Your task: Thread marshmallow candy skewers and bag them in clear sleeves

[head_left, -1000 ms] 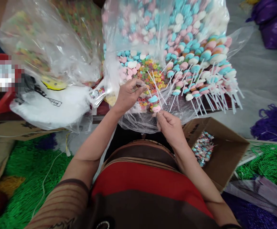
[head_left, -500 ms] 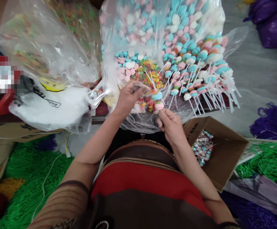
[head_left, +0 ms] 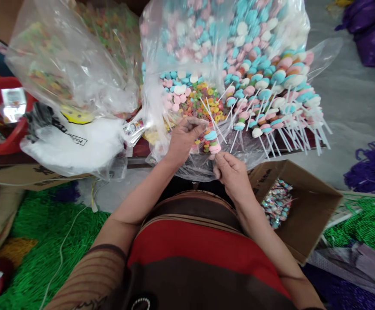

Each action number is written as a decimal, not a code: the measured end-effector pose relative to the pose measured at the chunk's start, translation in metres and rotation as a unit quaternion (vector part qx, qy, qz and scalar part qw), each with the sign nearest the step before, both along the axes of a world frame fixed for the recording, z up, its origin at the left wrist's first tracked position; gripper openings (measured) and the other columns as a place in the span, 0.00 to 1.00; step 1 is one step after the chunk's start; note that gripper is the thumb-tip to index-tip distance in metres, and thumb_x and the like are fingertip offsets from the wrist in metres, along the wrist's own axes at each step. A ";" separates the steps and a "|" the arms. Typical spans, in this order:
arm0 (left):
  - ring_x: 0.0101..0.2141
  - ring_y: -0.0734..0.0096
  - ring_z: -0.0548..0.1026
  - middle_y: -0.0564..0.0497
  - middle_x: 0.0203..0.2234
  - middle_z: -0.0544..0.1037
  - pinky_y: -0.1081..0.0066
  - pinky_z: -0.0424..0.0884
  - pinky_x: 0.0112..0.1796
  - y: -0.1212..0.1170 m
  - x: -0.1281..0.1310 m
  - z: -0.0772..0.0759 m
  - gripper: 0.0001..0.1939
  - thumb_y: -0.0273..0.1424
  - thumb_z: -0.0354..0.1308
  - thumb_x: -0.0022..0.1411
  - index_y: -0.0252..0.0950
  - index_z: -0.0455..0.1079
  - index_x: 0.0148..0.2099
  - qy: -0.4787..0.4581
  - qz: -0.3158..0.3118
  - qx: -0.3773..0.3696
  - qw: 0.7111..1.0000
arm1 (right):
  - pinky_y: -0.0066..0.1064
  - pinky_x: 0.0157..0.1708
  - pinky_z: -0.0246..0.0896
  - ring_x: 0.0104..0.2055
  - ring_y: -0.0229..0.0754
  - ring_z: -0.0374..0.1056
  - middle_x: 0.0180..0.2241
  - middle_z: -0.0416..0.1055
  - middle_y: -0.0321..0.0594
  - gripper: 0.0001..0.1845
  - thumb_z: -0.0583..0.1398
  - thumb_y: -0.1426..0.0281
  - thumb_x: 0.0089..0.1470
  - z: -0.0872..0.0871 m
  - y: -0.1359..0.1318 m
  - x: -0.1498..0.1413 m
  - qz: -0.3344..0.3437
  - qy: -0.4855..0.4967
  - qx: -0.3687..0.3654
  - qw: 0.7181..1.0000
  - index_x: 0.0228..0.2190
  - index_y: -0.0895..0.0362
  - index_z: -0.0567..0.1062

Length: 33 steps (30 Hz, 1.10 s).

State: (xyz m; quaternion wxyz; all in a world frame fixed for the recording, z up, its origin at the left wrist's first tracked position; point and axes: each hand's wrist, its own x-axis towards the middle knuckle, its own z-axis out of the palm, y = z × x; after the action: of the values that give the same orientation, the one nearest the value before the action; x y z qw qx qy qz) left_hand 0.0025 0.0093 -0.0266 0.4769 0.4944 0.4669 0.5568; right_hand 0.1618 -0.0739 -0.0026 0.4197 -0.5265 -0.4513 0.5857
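The right hand (head_left: 231,170) is clamped, thumb against fingers, on the lower end of a marshmallow skewer (head_left: 214,148), which stands out just beyond the fingertips, tilted up and slightly to the left. It carries a pink marshmallow at the bottom, green rings in the middle and a blue-and-white marshmallow above. The left hand (head_left: 189,140) is just beside the skewer's upper end, thumb and fingertips together; whether something small is pinched between them cannot be told.

Both hands are over the near edge of the worktop (head_left: 140,150). Just beyond them lies a pile of gummy rings (head_left: 203,99), with white sticks (head_left: 210,113) lying across it. To the right are many more filled skewers (head_left: 281,101), in front of a clear bag of marshmallows (head_left: 187,36). Beside the right forearm, a cardboard box (head_left: 313,215) holds wrapped sweets (head_left: 277,204).
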 end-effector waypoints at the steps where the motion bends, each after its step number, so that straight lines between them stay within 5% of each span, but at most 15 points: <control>1: 0.39 0.73 0.81 0.54 0.36 0.83 0.67 0.77 0.44 -0.004 0.003 0.001 0.14 0.46 0.65 0.66 0.42 0.72 0.40 0.007 0.002 0.006 1.000 | 0.26 0.16 0.40 0.15 0.31 0.49 0.14 0.60 0.26 0.25 0.61 0.45 0.60 -0.001 -0.001 -0.001 0.000 0.006 -0.004 1.000 0.32 0.55 0.76; 8: 0.41 0.68 0.81 0.50 0.39 0.84 0.66 0.76 0.46 -0.021 0.005 0.029 0.19 0.52 0.63 0.65 0.42 0.79 0.42 0.051 -0.127 0.049 0.989 | 0.25 0.14 0.42 0.14 0.30 0.52 0.17 0.65 0.27 0.28 0.66 0.42 0.53 -0.005 0.001 -0.002 -0.018 0.064 -0.038 0.997 0.31 0.55 0.74; 11: 0.43 0.64 0.81 0.49 0.39 0.85 0.64 0.75 0.47 0.001 -0.016 0.039 0.18 0.50 0.62 0.67 0.42 0.81 0.44 0.118 -0.138 0.058 0.982 | 0.25 0.16 0.45 0.16 0.30 0.54 0.19 0.67 0.29 0.27 0.67 0.43 0.53 -0.004 0.003 0.003 -0.032 0.081 -0.020 0.996 0.31 0.55 0.76; 13: 0.45 0.62 0.81 0.49 0.40 0.84 0.63 0.74 0.49 0.028 -0.035 0.042 0.13 0.44 0.61 0.68 0.41 0.81 0.44 0.228 -0.079 0.070 0.968 | 0.25 0.16 0.46 0.16 0.30 0.55 0.19 0.67 0.29 0.26 0.68 0.44 0.53 -0.003 0.004 0.005 -0.045 0.088 -0.013 0.995 0.32 0.55 0.76; 16: 0.52 0.53 0.77 0.44 0.45 0.83 0.57 0.69 0.56 0.072 -0.059 0.043 0.11 0.31 0.56 0.68 0.39 0.80 0.43 0.479 0.004 0.050 0.876 | 0.24 0.16 0.45 0.16 0.30 0.54 0.19 0.66 0.28 0.25 0.67 0.45 0.54 -0.002 0.003 0.005 -0.054 0.093 -0.009 0.994 0.32 0.55 0.76; 19: 0.56 0.43 0.73 0.34 0.53 0.79 0.50 0.65 0.57 0.098 -0.069 0.045 0.15 0.28 0.52 0.67 0.33 0.79 0.47 0.649 0.005 -0.022 0.761 | 0.24 0.16 0.45 0.16 0.30 0.54 0.19 0.66 0.29 0.26 0.67 0.44 0.54 -0.002 0.001 0.002 -0.042 0.093 -0.014 0.995 0.32 0.55 0.76; 22: 0.57 0.38 0.72 0.31 0.56 0.76 0.49 0.64 0.56 0.103 -0.068 0.048 0.18 0.28 0.52 0.66 0.31 0.77 0.53 0.699 -0.020 -0.042 0.714 | 0.25 0.16 0.45 0.16 0.30 0.54 0.19 0.67 0.29 0.26 0.67 0.44 0.54 -0.001 0.000 0.002 -0.042 0.093 -0.016 0.995 0.32 0.55 0.76; 26: 0.54 0.41 0.74 0.35 0.48 0.81 0.52 0.66 0.53 0.097 -0.071 0.046 0.16 0.26 0.54 0.63 0.35 0.77 0.50 0.676 -0.031 -0.019 0.736 | 0.25 0.17 0.44 0.16 0.29 0.54 0.19 0.67 0.29 0.25 0.67 0.45 0.54 -0.002 0.001 0.006 -0.054 0.094 -0.009 0.994 0.31 0.55 0.77; 33: 0.37 0.63 0.76 0.50 0.33 0.80 0.67 0.68 0.41 0.108 -0.105 0.030 0.08 0.30 0.60 0.60 0.37 0.75 0.43 0.472 0.077 -0.009 0.878 | 0.24 0.17 0.44 0.16 0.29 0.54 0.19 0.66 0.28 0.25 0.67 0.45 0.55 -0.008 0.001 0.007 -0.059 0.097 -0.008 0.994 0.33 0.56 0.78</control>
State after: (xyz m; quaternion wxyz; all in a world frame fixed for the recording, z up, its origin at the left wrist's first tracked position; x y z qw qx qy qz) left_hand -0.1022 0.1175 0.0034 0.1597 0.6567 0.6785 0.2879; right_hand 0.1686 -0.0734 -0.0110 0.4908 -0.4964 -0.3719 0.6118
